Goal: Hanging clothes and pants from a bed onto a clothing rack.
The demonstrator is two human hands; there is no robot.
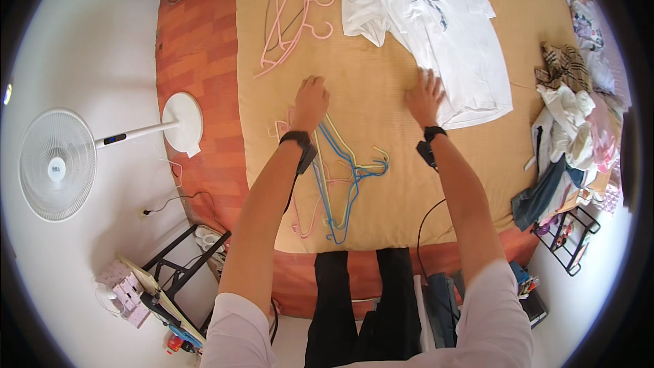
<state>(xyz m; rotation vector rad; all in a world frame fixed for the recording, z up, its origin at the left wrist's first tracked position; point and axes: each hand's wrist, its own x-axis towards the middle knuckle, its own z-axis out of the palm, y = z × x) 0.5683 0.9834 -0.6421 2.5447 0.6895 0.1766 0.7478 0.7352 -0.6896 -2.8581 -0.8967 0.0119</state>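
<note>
A white short-sleeved T-shirt (467,56), printed with a bow and some lettering, lies spread on the tan bed sheet (398,214). My right hand (426,96) rests with fingers apart at the side edge of its body, near the hem. Over the far end of a group of hangers is my left hand (311,102), its fingers curled down; whether anything is in them is hidden. That group has blue hangers (352,189), a yellow hanger (332,128) and pink hangers (306,235). Beyond my left hand lie more pink hangers (306,5) with a dark hanger (280,36).
A heap of clothes (567,128) lines the bed's right side, beside a black metal rack (567,240). To the left, a white standing fan (59,163) has its base (182,125) on the reddish wood-pattern floor (204,51). A black-framed table (179,260) is at lower left.
</note>
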